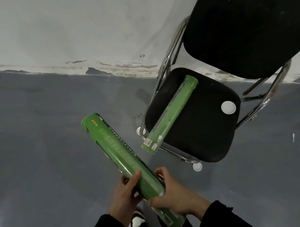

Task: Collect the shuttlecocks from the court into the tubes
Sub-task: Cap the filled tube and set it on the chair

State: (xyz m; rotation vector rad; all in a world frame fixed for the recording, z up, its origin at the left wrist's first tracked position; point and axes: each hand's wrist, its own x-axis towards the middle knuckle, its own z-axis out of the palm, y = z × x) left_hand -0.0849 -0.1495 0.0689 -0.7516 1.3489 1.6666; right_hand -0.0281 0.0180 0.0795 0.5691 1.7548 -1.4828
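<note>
We grip one green tube [120, 152] with both hands: our left hand [125, 196] wraps its fingers round the lower part, our right hand [175, 193] clasps it just below. The tube's near end is partly hidden behind our right wrist (we cannot tell whether it is capped). A second green tube [171, 114] lies across the black chair seat [201, 126], overhanging its front edge. A white cap [228, 107] rests on the seat; two white discs on the grey floor [38, 142] sit half-hidden by the chair frame. We see no shuttlecock clearly.

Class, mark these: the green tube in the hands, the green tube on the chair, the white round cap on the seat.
Held green cardboard tube [116, 149], head view, mid-body.
Green cardboard tube on chair [171, 115], head view, mid-body.
White round plastic cap [228, 107], head view, centre.
</note>
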